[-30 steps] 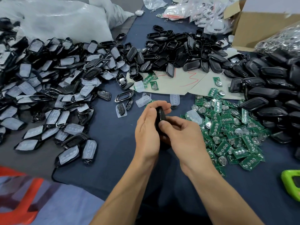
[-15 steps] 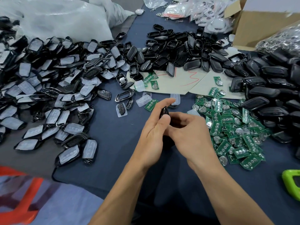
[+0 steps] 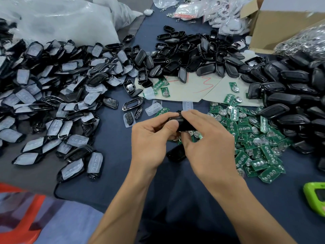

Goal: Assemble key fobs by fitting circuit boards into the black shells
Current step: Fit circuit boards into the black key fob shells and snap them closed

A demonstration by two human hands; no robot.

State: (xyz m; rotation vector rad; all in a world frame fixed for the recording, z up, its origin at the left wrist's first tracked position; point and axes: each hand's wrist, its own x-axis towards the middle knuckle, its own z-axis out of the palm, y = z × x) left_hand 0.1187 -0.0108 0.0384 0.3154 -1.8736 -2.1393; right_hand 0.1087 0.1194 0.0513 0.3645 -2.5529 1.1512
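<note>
Both hands meet over the blue cloth and hold one black key fob shell (image 3: 182, 122) between them. My left hand (image 3: 151, 136) grips its left end with thumb and curled fingers. My right hand (image 3: 205, 140) pinches its right end from above. A second black shell (image 3: 175, 153) lies on the cloth just below the hands. Green circuit boards (image 3: 253, 138) with round cells lie in a heap to the right. Black shells (image 3: 190, 53) are piled at the back and more black shells (image 3: 299, 95) at the right.
A large heap of shells with clear rubber pads (image 3: 52, 95) fills the left. White bags (image 3: 58, 20) lie behind it, a cardboard box (image 3: 277, 23) stands at back right. Cardboard sheets (image 3: 191, 88) lie mid-table. A green device (image 3: 316, 196) sits at the right edge.
The hands have turned the shell from upright to lying across, and shifted slightly right over the edge of the circuit boards. A second shell now shows on the cloth below them.
</note>
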